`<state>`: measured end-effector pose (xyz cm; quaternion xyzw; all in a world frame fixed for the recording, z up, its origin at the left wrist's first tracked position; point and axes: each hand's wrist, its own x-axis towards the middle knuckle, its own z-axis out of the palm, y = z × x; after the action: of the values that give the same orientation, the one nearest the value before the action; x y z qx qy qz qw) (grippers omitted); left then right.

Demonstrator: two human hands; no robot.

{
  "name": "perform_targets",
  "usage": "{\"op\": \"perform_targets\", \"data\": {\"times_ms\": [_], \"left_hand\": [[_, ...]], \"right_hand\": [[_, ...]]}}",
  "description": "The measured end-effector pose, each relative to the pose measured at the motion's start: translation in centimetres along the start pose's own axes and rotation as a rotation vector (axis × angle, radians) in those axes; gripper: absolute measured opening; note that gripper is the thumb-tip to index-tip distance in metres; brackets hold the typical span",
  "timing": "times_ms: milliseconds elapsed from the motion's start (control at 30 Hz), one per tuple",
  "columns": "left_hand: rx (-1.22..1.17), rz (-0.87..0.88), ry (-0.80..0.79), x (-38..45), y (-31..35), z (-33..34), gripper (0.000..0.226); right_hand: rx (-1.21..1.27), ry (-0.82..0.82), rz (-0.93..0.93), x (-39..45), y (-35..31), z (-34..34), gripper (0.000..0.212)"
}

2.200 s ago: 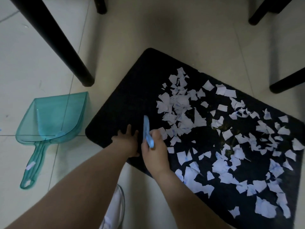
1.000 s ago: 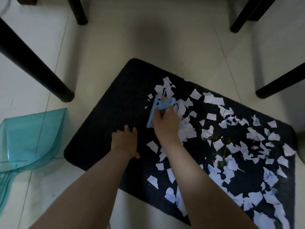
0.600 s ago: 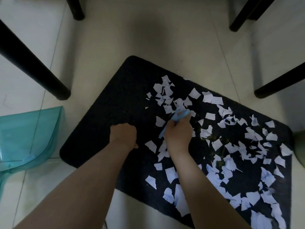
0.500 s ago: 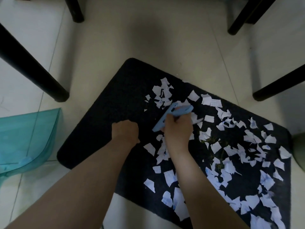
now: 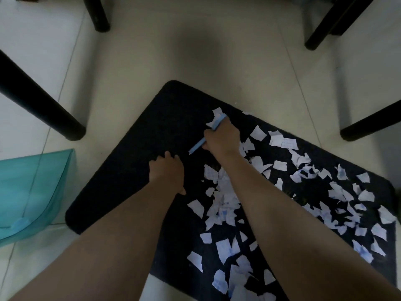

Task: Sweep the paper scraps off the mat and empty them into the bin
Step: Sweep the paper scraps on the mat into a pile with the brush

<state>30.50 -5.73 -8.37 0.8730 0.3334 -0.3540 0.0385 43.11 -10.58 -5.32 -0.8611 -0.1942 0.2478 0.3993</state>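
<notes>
A black mat (image 5: 138, 170) lies on the tiled floor, its right half strewn with several white paper scraps (image 5: 223, 205). My right hand (image 5: 221, 140) grips a small light-blue scraper (image 5: 196, 148) near the mat's far edge, its blade angled down to the left. My left hand (image 5: 167, 172) rests on the mat's bare left part with fingers bent against it, holding nothing. A teal see-through dustpan (image 5: 32, 192) lies on the floor left of the mat, partly cut off by the frame edge.
Black furniture legs stand around the mat: a thick one (image 5: 43, 109) at far left, one (image 5: 97, 16) at the top left, two (image 5: 325, 29) (image 5: 368, 124) at the right. Pale floor tiles (image 5: 195, 57) lie beyond the mat.
My right hand has carried the scraper farther away to the mat's far edge, past the top scraps. Scraps now lie bunched under my right forearm. My left hand stays pressed on the mat.
</notes>
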Motion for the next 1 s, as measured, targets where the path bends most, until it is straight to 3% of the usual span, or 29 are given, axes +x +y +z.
{"op": "perform_targets", "data": {"times_ms": [100,167,300,400,467,567,633,767,867,1000], "left_hand": [[-0.005,0.036,-0.006,0.0,-0.4,-0.7,0.102],[-0.016,0.049,-0.014,-0.1,-0.7,-1.1,0.1],[-0.033,0.047,0.0,-0.2,-0.6,-1.4,0.09],[-0.009,0.041,0.011,-0.5,-0.1,-1.5,0.086],[0.0,0.037,0.021,-0.5,0.1,-1.5,0.082],[0.016,0.044,0.024,-0.6,0.3,-1.5,0.077],[0.025,0.042,0.026,-0.6,0.3,-1.7,0.074],[0.031,0.041,0.017,-0.3,0.5,-1.8,0.063],[0.027,0.044,0.022,-0.2,0.6,-1.8,0.057],[0.038,0.049,0.015,-0.2,0.7,-1.9,0.053]], "right_hand": [[-0.127,-0.04,0.01,0.0,-0.3,-2.6,0.03],[-0.067,-0.04,0.003,0.3,-1.1,-4.2,0.022],[-0.06,0.107,-0.077,1.9,-3.0,-6.9,0.01],[-0.298,0.181,-0.198,4.4,-3.5,-8.5,0.024],[-0.403,0.115,-0.279,6.1,-3.2,-9.2,0.018],[-0.484,-0.069,-0.361,7.9,-2.4,-9.3,0.04],[-0.512,-0.168,-0.365,8.7,-2.2,-8.7,0.042],[-0.604,-0.2,-0.418,9.6,-2.7,-7.4,0.037],[-0.6,-0.154,-0.459,10.0,-3.2,-6.8,0.03],[-0.329,-0.049,-0.483,10.4,-3.8,-6.5,0.022]]}}
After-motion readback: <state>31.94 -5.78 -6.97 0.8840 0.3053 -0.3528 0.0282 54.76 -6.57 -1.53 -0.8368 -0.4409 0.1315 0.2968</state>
